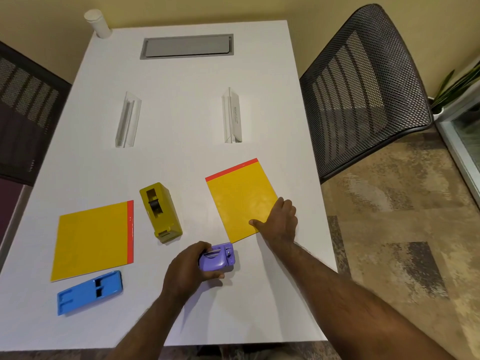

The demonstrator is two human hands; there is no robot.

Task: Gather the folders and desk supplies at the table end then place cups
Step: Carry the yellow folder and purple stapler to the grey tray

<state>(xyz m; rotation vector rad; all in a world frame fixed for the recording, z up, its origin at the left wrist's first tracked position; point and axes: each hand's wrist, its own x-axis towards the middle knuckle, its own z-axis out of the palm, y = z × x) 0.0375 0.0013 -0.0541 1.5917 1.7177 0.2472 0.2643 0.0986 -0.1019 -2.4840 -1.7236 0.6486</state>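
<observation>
The only writing I can find is a faint grey mark along the right-hand clear acrylic stand (232, 116); it is too blurred for me to read. Its twin, the left-hand clear acrylic stand (127, 120), shows nothing legible.

The tabletop (181, 157) is plain white, with a grey cable hatch (187, 46) set flush near its far end and a stack of white cups (97, 23) at the far left corner; I cannot see inside them. Mesh-backed chairs stand on either side, the right chair (363, 87) over mottled brown carpet (389, 229), and a tan wall closes the room beyond.

My left hand (191, 268) is wrapped around a purple stapler (217, 257) low over the near middle of the tabletop. My right hand (279, 220) lies fingers spread on the near corner of the right yellow folder (239, 198), thumb pressing on its surface. The left yellow folder (93, 237) lies flat near me, red edge toward the olive tape dispenser (161, 211) just beside it. A blue hole punch (89, 292) sits just nearer than that folder.
</observation>
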